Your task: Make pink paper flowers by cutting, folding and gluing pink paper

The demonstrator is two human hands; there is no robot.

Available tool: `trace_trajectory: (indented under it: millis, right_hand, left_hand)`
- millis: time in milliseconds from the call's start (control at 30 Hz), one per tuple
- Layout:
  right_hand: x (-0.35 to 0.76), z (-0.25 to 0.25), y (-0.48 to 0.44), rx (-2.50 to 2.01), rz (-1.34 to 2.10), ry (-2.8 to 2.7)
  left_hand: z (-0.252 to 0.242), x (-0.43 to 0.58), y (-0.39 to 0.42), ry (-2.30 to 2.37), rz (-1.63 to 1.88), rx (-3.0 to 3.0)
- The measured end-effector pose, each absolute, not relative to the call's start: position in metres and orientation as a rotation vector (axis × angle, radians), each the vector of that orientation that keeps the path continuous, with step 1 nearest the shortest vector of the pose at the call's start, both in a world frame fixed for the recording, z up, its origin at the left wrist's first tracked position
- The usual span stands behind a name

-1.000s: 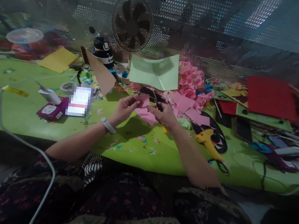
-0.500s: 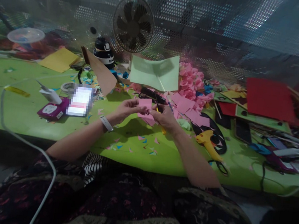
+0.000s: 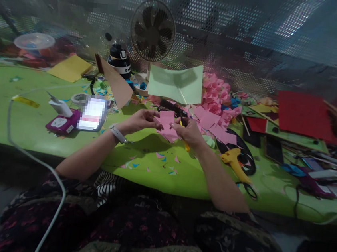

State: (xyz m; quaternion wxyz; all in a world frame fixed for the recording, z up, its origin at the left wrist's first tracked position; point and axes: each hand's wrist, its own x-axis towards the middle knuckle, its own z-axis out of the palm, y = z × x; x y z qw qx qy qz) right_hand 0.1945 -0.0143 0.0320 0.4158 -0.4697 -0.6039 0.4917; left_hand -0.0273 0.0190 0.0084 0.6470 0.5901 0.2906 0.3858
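Note:
Pink paper pieces (image 3: 166, 120) are between my two hands over the middle of the table. My right hand (image 3: 190, 132) pinches their right edge between thumb and finger. It also holds yellow-handled scissors (image 3: 187, 145), whose dark narrow end points away from me; the palm hides part of them. At the paper's left edge is my left hand (image 3: 145, 121), wearing a white wristband, its thumb and fingers apart. More pink paper squares (image 3: 207, 118) lie beyond my right hand, beside a heap of pink paper flowers (image 3: 215, 93).
A yellow glue gun (image 3: 237, 163) rests on the right, near a black palette-shaped piece (image 3: 251, 163). On the left are a lit phone (image 3: 91, 114) and a purple box (image 3: 62, 125). A fan (image 3: 153, 31) and pale green sheet (image 3: 176, 82) stand behind. Paper scraps (image 3: 159, 156) dot the table.
My left hand has drawn back slightly to the left, its thumb and fingers parting. More of the pink paper shows now. My right hand keeps its pinch, and the view has shifted slightly.

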Motion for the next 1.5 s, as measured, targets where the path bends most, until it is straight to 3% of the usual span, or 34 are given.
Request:
trace_trajectory:
  millis: [600,1000,1500]
  right_hand:
    - [0.202,0.037,-0.01,-1.229,1.179,-1.621]
    - [0.234,0.047,0.006,-1.558,0.175,-2.165]
    - [0.228,0.045,0.006,-1.656,0.009,-2.298]
  left_hand:
    - [0.002,-0.022,0.019,0.737,1.027,1.175]
    - [0.001,-0.024,0.025,0.797,1.232,1.124]
    - [-0.002,-0.026,0.027,0.824,1.2,1.208]
